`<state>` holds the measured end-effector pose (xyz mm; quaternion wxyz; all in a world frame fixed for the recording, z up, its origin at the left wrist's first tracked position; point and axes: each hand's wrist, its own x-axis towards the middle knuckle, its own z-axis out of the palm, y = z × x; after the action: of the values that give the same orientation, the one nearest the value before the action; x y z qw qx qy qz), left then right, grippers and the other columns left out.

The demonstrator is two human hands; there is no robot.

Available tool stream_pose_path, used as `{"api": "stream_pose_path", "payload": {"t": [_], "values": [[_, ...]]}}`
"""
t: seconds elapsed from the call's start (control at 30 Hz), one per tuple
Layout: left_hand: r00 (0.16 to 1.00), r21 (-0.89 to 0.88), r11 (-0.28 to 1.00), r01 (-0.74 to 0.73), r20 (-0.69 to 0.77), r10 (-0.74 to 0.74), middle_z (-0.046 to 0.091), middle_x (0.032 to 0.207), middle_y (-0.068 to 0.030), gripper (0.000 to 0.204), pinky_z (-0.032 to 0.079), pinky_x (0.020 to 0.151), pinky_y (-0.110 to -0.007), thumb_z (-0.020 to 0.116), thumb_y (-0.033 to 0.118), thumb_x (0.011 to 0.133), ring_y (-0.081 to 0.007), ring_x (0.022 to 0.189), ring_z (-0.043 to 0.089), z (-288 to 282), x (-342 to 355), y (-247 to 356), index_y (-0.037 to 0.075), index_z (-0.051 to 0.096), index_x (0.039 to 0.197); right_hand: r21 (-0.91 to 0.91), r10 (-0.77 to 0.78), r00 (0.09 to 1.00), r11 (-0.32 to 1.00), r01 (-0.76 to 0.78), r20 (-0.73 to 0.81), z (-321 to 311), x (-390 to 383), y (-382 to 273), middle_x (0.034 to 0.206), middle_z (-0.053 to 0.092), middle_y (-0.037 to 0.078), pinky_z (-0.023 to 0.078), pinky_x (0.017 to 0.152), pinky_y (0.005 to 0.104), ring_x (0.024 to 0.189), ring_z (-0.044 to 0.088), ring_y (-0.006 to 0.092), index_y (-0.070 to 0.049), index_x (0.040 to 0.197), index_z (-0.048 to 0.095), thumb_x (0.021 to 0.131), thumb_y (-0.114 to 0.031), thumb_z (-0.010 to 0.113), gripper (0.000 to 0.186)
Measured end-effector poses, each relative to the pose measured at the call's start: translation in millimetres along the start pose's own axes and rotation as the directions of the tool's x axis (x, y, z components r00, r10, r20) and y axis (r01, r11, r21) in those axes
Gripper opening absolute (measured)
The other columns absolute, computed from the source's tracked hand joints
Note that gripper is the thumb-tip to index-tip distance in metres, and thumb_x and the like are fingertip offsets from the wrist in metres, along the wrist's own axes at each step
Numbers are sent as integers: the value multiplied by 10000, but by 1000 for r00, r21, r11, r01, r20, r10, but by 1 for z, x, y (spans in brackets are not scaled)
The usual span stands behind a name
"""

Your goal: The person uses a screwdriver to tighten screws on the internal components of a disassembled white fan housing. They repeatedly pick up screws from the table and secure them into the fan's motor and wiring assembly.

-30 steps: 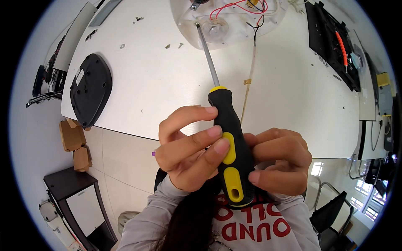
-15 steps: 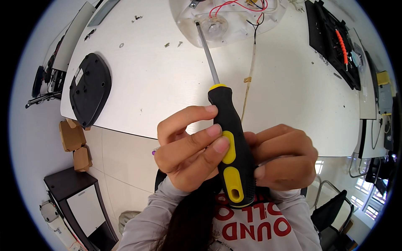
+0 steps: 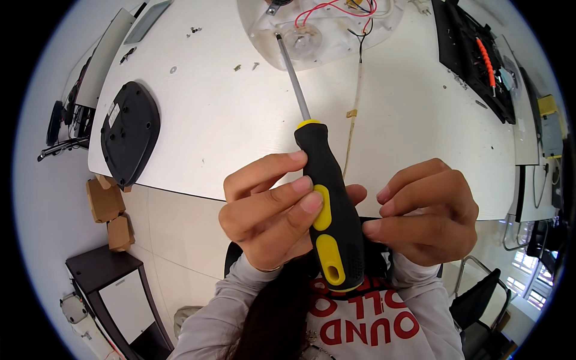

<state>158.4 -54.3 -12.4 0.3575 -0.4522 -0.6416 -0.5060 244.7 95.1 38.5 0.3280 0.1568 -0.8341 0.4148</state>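
Observation:
My left hand (image 3: 264, 210) is closed around the handle of a black-and-yellow screwdriver (image 3: 327, 162), its thumb showing on the handle's far side. The grey shaft points away from me, and its dark tip appears at a spot on a white plastic housing (image 3: 270, 54) at the top. Just right of the handle is my right hand (image 3: 429, 213), fingers bent but apart, with nothing seen in it. One of its lower fingertips lies close to the handle's edge; whether it touches, I cannot tell. Red and black wires (image 3: 336, 6) and a round clear part (image 3: 303, 41) sit in the housing.
A black plastic cover (image 3: 131, 132) lies at the table's left. Small screws (image 3: 237, 67) and a washer (image 3: 173, 69) are scattered beyond. A black tool case (image 3: 474, 60) stands at the right. From the housing a pale cable (image 3: 355, 90) runs toward me across the white table (image 3: 210, 120).
My right hand has come away from the screwdriver handle to the right, and its fingers have spread. The left hand keeps its hold; the tip stays at the housing.

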Motion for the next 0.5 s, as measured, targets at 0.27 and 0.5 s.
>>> {"api": "stream_pose_path", "payload": {"t": [0.27, 0.5], "values": [[994, -41, 998, 50, -91, -54, 480, 993, -40, 532, 553, 626, -243, 862, 88, 557, -245, 917, 573, 4, -4, 1, 88, 547, 986, -36, -28, 978, 999, 21, -206, 19, -10, -6, 756, 575, 40, 501, 485, 231, 620, 611, 159, -38, 769, 701, 566, -57, 714, 204], [999, 7, 999, 35, 17, -35, 451, 951, -48, 560, 570, 710, -248, 847, 95, 588, -255, 931, 585, -4, 0, 1, 84, 483, 1013, -144, -206, 961, 973, 181, -182, 17, -7, 4, 773, 568, 33, 491, 441, 212, 596, 619, 168, -61, 772, 686, 559, -92, 699, 216]]}}
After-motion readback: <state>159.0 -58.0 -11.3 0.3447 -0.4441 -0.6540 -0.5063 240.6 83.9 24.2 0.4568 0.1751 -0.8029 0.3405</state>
